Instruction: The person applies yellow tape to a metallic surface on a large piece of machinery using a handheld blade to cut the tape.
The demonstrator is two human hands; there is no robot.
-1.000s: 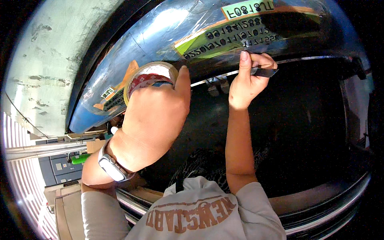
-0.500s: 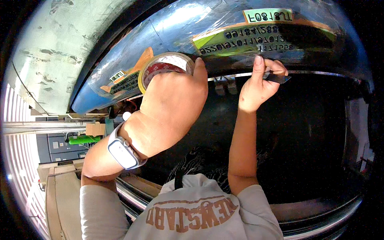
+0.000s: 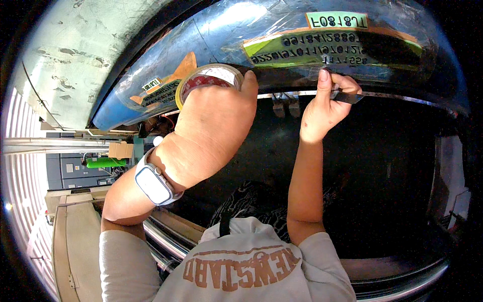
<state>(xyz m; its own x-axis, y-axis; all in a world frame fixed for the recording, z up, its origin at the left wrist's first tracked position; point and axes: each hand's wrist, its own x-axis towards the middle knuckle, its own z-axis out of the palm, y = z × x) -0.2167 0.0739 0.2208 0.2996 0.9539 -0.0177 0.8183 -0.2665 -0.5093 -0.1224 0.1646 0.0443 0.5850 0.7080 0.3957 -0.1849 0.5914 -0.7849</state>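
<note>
Yellow-edged roll of clear tape with a red-and-white core (image 3: 183,90) in one hand, dark flat blade-like piece (image 3: 347,97) in the other

The person's left hand (image 3: 214,123) is closed around the tape roll, its back turned up and its thumb pointing toward a long, curved blue surface under shiny clear film (image 3: 216,32). The roll stands just beside the lower edge of that surface; whether they touch cannot be told. The right hand (image 3: 322,110) curls its fingers around the dark piece, thumb raised near the lower edge of a green-and-black printed label (image 3: 261,55) with orange edging. Whether the thumb touches the film is unclear.

A smaller pale-green label (image 3: 337,20) sits above the large one, and a pointed orange strip (image 3: 187,66) lies left of it, near the roll. At upper left is a scuffed pale-green panel (image 3: 75,45). A white smartwatch (image 3: 152,184) circles the left wrist. Farther off at left are a bright green cylinder (image 3: 105,163) and a brown cardboard box (image 3: 121,150).
</note>
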